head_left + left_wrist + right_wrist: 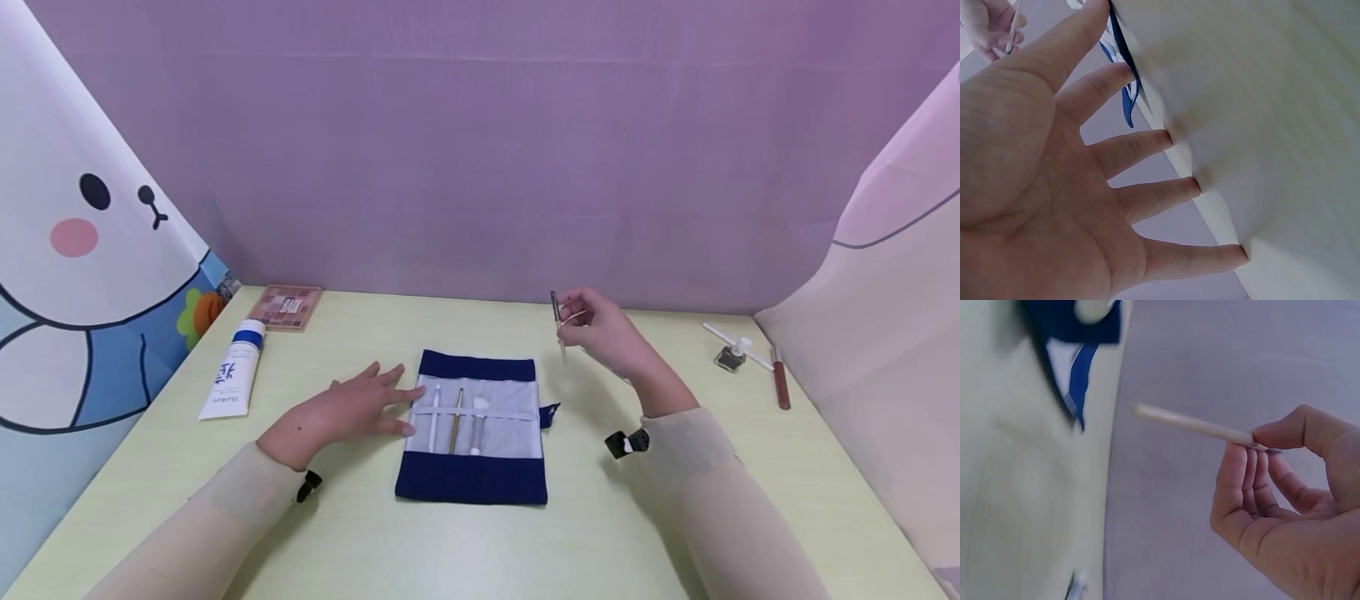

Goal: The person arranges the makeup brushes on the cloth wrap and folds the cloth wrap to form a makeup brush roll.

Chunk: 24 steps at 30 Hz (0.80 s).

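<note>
A navy and pale-grey roll-up case (477, 480) lies unfolded on the table. Under its cross strap sit a white pencil-like stick (433, 429), a thin gold-handled stick (454, 435) and a brush with a white head (480, 405). My left hand (356, 408) is palm down with fingers spread, its thumb and index finger at the case's left edge; in the left wrist view other fingertips rest on the tabletop. Above the table, right of the case, my right hand (600, 327) pinches a slim pale stick (1191, 425) with a dark end between thumb and fingers.
On the left are a white tube with a blue band (234, 379) and a flat pinkish palette (287, 307). Far right, a small dark bottle with a white cap (730, 358) lies by a white stick (716, 333) and a reddish-brown tube (782, 385). Purple cloth (480, 167) hangs behind.
</note>
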Each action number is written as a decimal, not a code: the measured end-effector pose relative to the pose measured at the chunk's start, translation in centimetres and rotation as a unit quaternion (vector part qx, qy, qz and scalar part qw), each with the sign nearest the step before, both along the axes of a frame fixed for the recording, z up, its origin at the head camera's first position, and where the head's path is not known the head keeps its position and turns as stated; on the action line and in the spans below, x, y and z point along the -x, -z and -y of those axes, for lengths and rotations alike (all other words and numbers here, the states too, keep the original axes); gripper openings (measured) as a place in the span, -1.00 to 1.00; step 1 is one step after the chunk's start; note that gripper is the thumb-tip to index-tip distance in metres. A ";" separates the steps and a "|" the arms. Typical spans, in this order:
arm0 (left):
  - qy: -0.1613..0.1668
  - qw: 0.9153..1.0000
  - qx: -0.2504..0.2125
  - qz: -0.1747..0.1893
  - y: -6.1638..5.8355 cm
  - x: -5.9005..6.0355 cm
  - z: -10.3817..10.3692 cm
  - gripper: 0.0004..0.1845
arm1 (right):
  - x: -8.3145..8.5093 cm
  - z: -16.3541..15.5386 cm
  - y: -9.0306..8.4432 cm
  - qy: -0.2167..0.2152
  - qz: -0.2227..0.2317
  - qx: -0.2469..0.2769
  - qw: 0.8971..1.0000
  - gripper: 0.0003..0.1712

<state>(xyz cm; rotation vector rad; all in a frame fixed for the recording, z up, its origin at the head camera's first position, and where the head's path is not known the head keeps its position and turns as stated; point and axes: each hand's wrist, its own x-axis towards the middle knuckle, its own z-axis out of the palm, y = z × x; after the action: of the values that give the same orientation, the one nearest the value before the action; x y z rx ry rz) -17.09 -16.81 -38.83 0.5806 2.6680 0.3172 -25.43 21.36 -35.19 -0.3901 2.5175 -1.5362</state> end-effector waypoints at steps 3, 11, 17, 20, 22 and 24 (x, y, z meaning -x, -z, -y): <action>0.001 1.000 0.002 -0.002 0.1 0.0 0.0 -0.25 | 0.1 1.1 -0.3 -0.007 -0.001 0.034 0.999 -0.45; 0.002 1.000 0.007 -0.001 0.2 0.1 0.0 -0.26 | 0.2 3.6 -0.2 -0.019 0.007 0.078 0.997 -0.48; -0.001 1.000 0.007 0.001 0.3 0.2 0.1 -0.26 | 0.2 5.0 0.7 -0.020 0.026 0.091 0.995 -0.51; -0.004 1.000 0.008 0.004 0.2 0.2 0.1 -0.26 | 0.3 5.7 1.4 -0.025 0.038 0.093 0.995 -0.53; -0.004 1.000 0.009 0.003 0.2 0.1 0.0 -0.26 | 0.3 6.2 1.9 -0.030 0.047 0.094 0.994 -0.56; -0.003 1.000 0.009 0.003 0.1 0.1 0.0 -0.26 | 0.3 6.5 2.4 -0.036 0.052 0.096 0.993 -0.58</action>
<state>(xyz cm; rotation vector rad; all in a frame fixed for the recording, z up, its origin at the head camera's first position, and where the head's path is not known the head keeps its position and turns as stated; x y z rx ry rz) -17.17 -16.80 -38.95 0.5647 2.6652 0.2968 -25.76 14.81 -37.56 -0.4097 2.2608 -1.7283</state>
